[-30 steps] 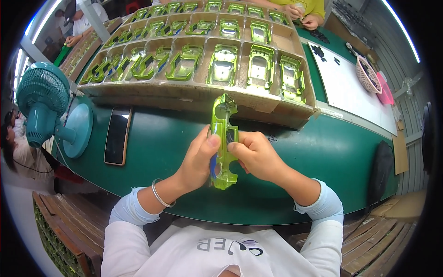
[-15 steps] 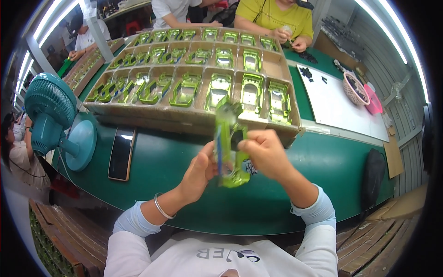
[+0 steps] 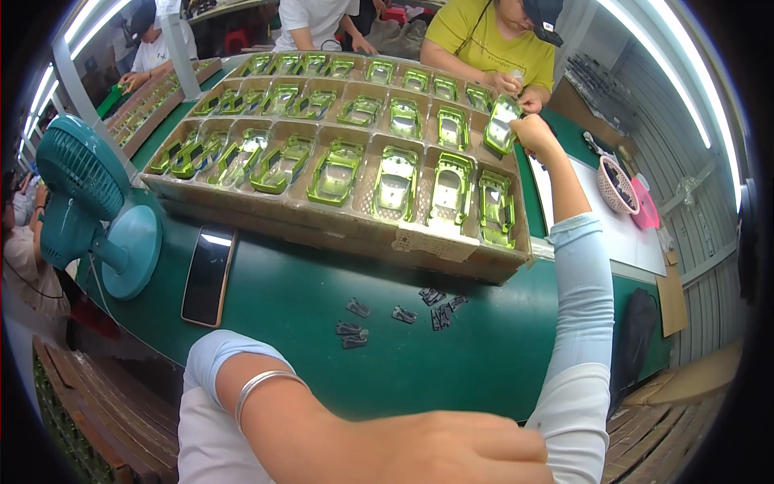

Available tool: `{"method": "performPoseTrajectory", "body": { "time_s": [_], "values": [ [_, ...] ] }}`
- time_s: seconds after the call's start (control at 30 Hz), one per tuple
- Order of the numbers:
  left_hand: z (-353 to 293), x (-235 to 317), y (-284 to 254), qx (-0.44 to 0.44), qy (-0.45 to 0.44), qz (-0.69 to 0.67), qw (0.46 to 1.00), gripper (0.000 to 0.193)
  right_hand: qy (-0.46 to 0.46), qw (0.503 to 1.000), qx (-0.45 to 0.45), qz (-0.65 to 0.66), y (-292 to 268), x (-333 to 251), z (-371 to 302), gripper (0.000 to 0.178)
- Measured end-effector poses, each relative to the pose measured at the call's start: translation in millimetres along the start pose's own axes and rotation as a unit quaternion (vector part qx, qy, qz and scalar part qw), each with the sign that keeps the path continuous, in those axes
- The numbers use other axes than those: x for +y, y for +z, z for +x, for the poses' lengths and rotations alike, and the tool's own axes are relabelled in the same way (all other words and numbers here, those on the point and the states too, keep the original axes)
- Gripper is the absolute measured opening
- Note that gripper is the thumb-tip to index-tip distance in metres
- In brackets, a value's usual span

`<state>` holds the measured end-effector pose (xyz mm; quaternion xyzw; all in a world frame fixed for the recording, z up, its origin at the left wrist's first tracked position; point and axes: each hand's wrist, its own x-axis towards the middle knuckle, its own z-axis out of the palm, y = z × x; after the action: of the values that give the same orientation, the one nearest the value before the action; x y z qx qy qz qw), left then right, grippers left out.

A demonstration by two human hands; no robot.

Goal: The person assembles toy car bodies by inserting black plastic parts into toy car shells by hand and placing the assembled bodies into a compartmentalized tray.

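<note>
Up at the far right of the box, my right hand [image 3: 534, 135] grips a bright green toy car body shell [image 3: 501, 123], holding it tilted over a compartment at the end of the middle row. The cardboard box [image 3: 322, 211] is split into compartments holding several similar green shells [image 3: 397, 184]. Low in front of my body, my left hand [image 3: 451, 448] lies across the lower edge, back of the hand up. Its fingers are curled together, and whatever is under them is hidden. Small black plastic parts [image 3: 403, 314] lie scattered on the green table [image 3: 451, 363] in front of the box.
A teal fan [image 3: 89, 194] and a phone [image 3: 208, 278] sit at left. At right are a white board [image 3: 645, 246], a pink basket [image 3: 617, 185] and a black bag-like object [image 3: 637, 339]. Across the table a co-worker in a yellow-green shirt [image 3: 476, 44] works near my right hand.
My right hand has carried the green shell from in front of me to the box's far right. The left hand let go of it and dropped toward my body, exposing black parts on the table.
</note>
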<state>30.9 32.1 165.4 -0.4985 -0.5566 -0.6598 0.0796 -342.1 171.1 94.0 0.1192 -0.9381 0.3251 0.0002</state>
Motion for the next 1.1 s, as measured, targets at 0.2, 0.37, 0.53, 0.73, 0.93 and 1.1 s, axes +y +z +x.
{"method": "performPoseTrajectory", "body": {
  "time_s": [0.2,0.37,0.53,0.73,0.93,1.1],
  "values": [
    [0.5,-28.9,8.3,0.207,0.376,0.174,0.886,0.060,-0.013,0.973,-0.144,-0.179,14.8,8.9,35.7,0.027],
    [1.3,20.2,-21.8,0.061,0.079,0.263,0.960,0.053,-0.053,0.907,-0.138,-0.393,21.1,-12.2,16.7,0.025],
    [-24.6,21.0,2.7,0.202,0.169,0.348,0.900,0.036,-0.233,0.928,0.006,-0.289,34.6,-70.1,-21.3,0.033],
    [-5.6,41.0,13.8,0.124,-0.005,-0.002,0.992,0.054,-0.383,0.865,-0.324,-0.014,47.7,-231.8,-118.9,0.068],
    [-12.4,54.1,44.1,0.210,0.051,0.116,0.969,0.045,-0.475,0.872,-0.114,-0.023,36.0,-211.1,-107.9,0.049],
    [-31.2,78.1,22.5,0.095,0.139,0.294,0.941,0.036,-0.319,0.939,-0.093,-0.090,6.5,-84.9,-106.5,0.035]
  ]
}}
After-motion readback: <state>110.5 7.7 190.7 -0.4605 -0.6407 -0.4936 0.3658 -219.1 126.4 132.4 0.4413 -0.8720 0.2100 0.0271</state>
